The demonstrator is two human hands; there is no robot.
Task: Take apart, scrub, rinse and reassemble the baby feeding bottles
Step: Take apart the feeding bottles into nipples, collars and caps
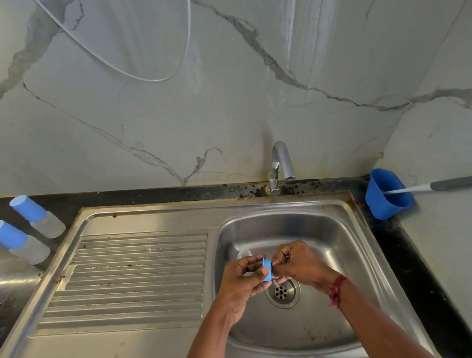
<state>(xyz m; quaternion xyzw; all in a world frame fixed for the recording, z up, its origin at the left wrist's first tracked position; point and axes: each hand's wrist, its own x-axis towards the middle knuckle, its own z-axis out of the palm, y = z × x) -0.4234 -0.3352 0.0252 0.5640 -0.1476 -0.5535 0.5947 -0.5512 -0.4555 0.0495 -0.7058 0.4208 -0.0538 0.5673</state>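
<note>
A small blue ring [267, 269], a part of a feeding bottle, is held over the basin of a steel sink [346, 226], just above and to the left of the drain [282, 291]. The ring is gripped by the left hand [242, 277] with curled fingers and the thumb, from its left side. The right hand [295, 261] is brought close against it, and its fingertips are pressed together in a pinch at the upper right edge of the ring; whether something more is pinched there cannot be told. A red thread [338, 288] is tied around the right wrist. Behind the left hand, a clear part [245, 253] is lying on the basin floor, half hidden, so its kind cannot be told. The ribbed draining board [129, 277] is seen to the left of the basin. On the dark counter [173, 192] at the far left, two bottles are standing near each other with blue caps on them: the nearer bottle [16, 242] and the farther bottle [37, 217]. The tap [281, 164] is placed behind the basin, and no water is seen under it. To the right of the sink, a blue cup [387, 195] is standing, and a brush [455, 183] with a grey handle is leaned in it, pointing to the right. A white hose [164, 77] is hanging in a loop on the marble wall.
</note>
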